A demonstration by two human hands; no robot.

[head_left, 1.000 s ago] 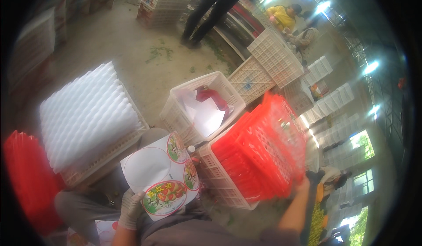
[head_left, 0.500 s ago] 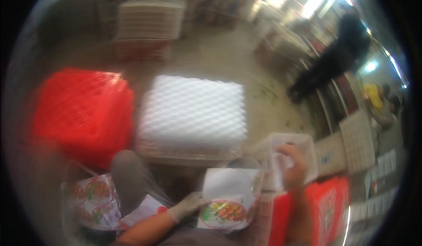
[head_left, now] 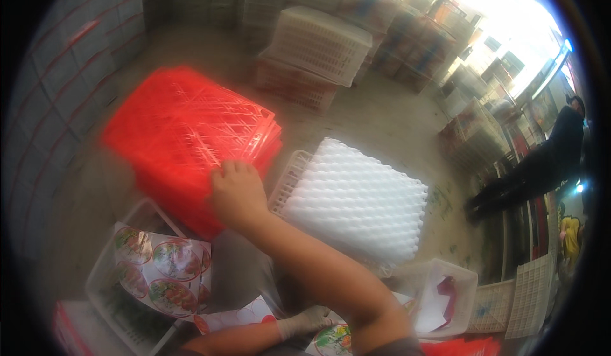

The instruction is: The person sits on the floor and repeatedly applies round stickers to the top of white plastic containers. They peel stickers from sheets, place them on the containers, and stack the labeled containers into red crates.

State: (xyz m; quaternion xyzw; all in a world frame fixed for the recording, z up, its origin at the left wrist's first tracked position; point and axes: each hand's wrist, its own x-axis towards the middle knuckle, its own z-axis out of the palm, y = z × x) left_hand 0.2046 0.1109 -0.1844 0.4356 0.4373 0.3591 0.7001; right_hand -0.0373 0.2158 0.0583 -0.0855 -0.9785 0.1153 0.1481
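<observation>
Floor point(head_left: 388, 111): bare concrete, grey and dusty, running under everything; it shows between the stacks in the middle of the view.
Far crates point(head_left: 318, 41): pale lattice crates stacked at the back, well apart from the hands; more stacks blur behind them.
Red crates point(head_left: 191, 130): a stack of red lattice crates left of centre, the biggest thing near the hands; it is blurred; its near corner lies under the right hand.
Foam sheets point(head_left: 359, 203): a thick pile of white dimpled foam netting, lying on a white crate just right of the red crates; the right forearm crosses in front of its near left corner.
Other person point(head_left: 541, 165): a figure in dark clothes stands at the far right edge, well apart.
Printed sheets point(head_left: 162, 270): white sheets with round fruit pictures, draped over a white crate at lower left, just below the red crates.
Small white crate point(head_left: 445, 292): at lower right, with white paper and something red inside.
Right hand point(head_left: 237, 190): bare, reached across to the left; the palm and fingers rest down on the top corner of the red crates, the fingers curled over the edge, gripping it.
Left hand point(head_left: 305, 323): in a pale glove at the bottom edge, lying on another printed sheet point(head_left: 331, 340); the fingers look loosely bent, but whether they grip the sheet I cannot tell.
</observation>
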